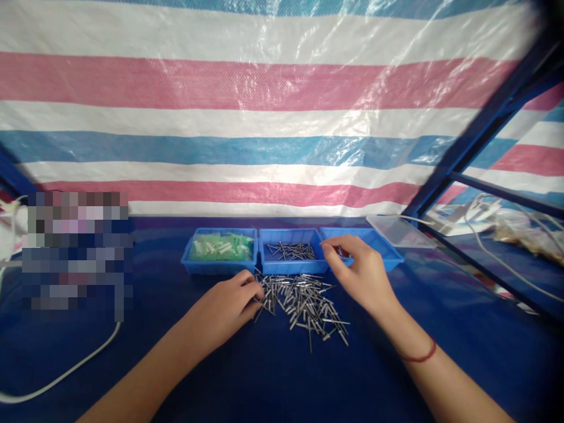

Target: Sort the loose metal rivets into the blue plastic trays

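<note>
A loose pile of silvery blind rivets point(308, 302) lies on the dark blue table in front of three blue bins. At the pile's left edge is my left hand point(231, 299), fingers curled and pinched on a rivet there. My right hand point(363, 270) is over the wall between the middle and right bins, thumb and index finger brought together. Whatever it pinches, if anything, is too small to make out. Thin metal pins or rivets point(291, 251) lie in the middle bin point(268, 267). Small pieces in the right bin point(390, 252) are partly hidden behind my right hand.
The left bin point(220, 267) holds green and white plastic pieces. A clear plastic lid point(399, 230) lies behind the right bin. A white cable point(79, 367) curves over the table at left. Blue metal frame bars point(480, 135) slant at right, before a striped sheet point(242, 85).
</note>
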Motion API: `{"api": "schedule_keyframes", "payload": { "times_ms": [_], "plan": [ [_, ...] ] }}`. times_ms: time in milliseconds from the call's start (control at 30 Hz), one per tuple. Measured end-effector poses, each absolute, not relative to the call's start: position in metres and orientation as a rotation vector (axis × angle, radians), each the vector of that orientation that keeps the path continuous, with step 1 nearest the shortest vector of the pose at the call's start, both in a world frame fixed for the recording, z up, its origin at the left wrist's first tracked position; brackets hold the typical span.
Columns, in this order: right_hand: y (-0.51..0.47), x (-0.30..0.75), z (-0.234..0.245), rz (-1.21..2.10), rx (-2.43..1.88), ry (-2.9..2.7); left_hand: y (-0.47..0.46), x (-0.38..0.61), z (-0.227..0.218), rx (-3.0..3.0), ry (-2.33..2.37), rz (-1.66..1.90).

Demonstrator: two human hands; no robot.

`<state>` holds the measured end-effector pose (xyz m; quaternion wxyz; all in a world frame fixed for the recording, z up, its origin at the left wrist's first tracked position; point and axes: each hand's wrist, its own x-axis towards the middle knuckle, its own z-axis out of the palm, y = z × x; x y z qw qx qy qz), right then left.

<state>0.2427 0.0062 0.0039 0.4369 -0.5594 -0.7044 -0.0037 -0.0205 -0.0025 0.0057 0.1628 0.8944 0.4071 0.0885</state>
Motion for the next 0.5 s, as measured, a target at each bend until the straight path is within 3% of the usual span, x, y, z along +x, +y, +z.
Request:
{"api": "schedule_keyframes", "payload": {
  "times_ms": [500],
  "plan": [
    [-0.009,0.208,-0.003,0.222,-1.134,-2.145,0.000,-0.025,0.007,2.356,1.093,0.416]
  ]
}}
